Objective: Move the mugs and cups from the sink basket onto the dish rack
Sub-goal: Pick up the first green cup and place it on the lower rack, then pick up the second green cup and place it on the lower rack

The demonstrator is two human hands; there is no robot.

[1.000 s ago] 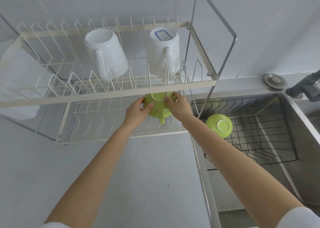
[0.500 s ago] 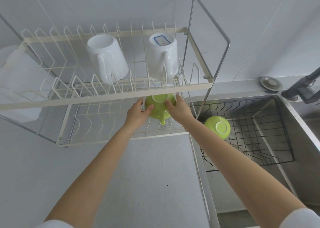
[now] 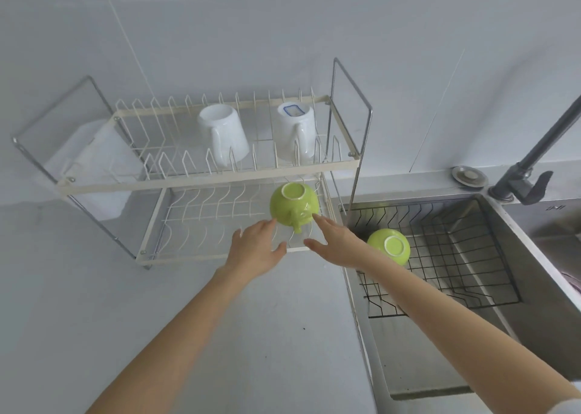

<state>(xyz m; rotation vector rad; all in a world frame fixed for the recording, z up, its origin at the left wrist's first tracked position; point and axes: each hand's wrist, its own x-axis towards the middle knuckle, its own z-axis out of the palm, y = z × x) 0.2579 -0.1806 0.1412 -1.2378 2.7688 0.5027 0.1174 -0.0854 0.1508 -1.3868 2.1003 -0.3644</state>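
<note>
A green cup [image 3: 294,204] sits upside down on the right end of the dish rack's lower tier [image 3: 220,255], its handle pointing toward me. My left hand [image 3: 256,248] and my right hand [image 3: 333,240] hover just in front of it, fingers spread, holding nothing. The fingertips are at the cup's near edge; contact is unclear. A second green cup [image 3: 390,245] lies upside down in the black wire sink basket [image 3: 456,256]. Two white mugs [image 3: 224,138] [image 3: 295,133] stand inverted on the rack's upper tier.
The two-tier rack has metal side frames [image 3: 352,105] and a white tray [image 3: 85,168] at its left end. A steel sink [image 3: 534,288] with a dark faucet [image 3: 528,168] lies to the right. Grey counter [image 3: 157,335] runs in front of the rack.
Both hands have let go of the green cup and pulled back toward me, opening. The cup stays on the lower tier. The camera view has pulled back and tilted.
</note>
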